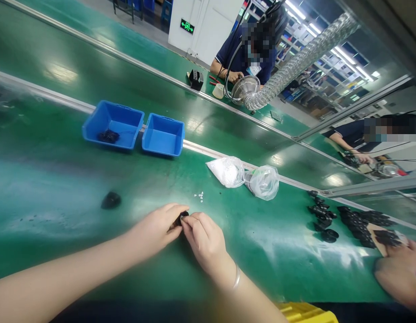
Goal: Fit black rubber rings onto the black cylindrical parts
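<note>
My left hand [163, 225] is closed around a small round black part [182, 216], held between thumb and fingers above the green table [133, 273]. From the right, my right hand [203, 235] meets it, with thumb and fingertips pinched at the part's opening. Anything tiny between those fingertips is too small to make out. Several small white pieces [201, 196] lie just beyond my hands. Another black part [111, 200] rests on the table to the left.
Two blue bins [132, 117] [163, 134] stand back left, one holding dark items. Plastic bags [228, 172] [264, 182] sit behind my hands. Black parts [322, 213] are piled at right, near another person's hand [401, 271]. People work beyond the rail.
</note>
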Demonstrator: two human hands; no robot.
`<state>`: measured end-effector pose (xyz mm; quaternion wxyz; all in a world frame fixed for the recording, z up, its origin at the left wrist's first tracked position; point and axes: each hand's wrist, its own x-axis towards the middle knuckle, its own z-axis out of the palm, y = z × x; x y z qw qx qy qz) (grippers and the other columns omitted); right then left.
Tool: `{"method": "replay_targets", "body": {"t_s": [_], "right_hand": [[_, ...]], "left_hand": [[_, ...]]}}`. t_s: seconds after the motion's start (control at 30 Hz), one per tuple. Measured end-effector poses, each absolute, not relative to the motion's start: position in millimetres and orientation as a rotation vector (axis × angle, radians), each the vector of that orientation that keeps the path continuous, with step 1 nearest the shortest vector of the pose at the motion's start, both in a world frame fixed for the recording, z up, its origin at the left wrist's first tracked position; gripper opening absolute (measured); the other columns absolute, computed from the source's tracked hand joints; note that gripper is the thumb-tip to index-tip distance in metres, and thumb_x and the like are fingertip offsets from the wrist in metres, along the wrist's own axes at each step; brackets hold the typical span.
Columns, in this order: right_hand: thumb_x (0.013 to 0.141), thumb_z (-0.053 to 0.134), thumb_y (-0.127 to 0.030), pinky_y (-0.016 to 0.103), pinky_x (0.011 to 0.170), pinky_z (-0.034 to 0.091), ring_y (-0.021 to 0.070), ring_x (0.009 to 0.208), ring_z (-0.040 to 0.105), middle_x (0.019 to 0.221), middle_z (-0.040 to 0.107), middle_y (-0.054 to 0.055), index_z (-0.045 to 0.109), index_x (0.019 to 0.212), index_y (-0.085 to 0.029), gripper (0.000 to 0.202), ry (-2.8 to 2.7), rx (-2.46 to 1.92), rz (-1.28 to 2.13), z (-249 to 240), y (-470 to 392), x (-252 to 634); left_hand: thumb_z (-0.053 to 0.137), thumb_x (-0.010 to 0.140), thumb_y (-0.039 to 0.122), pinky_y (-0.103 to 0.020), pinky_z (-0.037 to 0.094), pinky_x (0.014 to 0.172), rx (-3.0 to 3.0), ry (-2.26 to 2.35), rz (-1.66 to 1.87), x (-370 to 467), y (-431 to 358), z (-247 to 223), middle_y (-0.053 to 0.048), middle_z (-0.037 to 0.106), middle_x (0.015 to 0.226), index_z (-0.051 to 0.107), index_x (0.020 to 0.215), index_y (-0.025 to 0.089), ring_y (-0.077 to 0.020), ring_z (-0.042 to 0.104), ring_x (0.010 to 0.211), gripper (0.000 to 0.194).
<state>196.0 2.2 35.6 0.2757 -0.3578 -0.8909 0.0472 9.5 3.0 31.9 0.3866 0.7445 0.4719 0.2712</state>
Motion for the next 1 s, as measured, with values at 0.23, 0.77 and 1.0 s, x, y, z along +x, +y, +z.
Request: {"method": "replay_targets", "body": {"t_s": [0.23,0.77,1.0], "right_hand": [[0.089,0.059,-0.007,0.032,0.069,0.053,0.0196,0.08,0.06,0.089,0.065,0.01,0.058,0.111,-0.014,0.022,-2.39,-0.881,0.14,33.3,5.4,197.0],[0.09,0.058,-0.005,0.033,0.067,0.053,0.0194,0.078,0.06,0.091,0.066,0.011,0.059,0.116,-0.013,0.027,-2.404,-0.835,0.158,30.2,7.1,199.2],[0.09,0.058,-0.005,0.033,0.066,0.052,0.0202,0.078,0.059,0.091,0.067,0.012,0.058,0.118,-0.011,0.028,-2.444,-0.817,0.151,29.5,8.0,200.5]], "left_hand": [[0.048,0.086,0.011,-0.034,0.056,0.086,1.932,1.181,0.682,10.0,1.4,31.5,-0.007,0.064,0.12,0.053,0.126,0.02,-0.0205,0.065,0.1,0.042],[0.05,0.086,0.01,-0.033,0.056,0.091,1.967,1.161,0.73,8.9,1.3,28.6,-0.011,0.064,0.121,0.054,0.128,0.015,-0.0204,0.066,0.103,0.042],[0.047,0.087,0.012,-0.034,0.053,0.098,1.972,1.158,0.735,7.8,0.7,25.4,-0.011,0.062,0.126,0.052,0.13,0.016,-0.0209,0.062,0.113,0.043]]}}
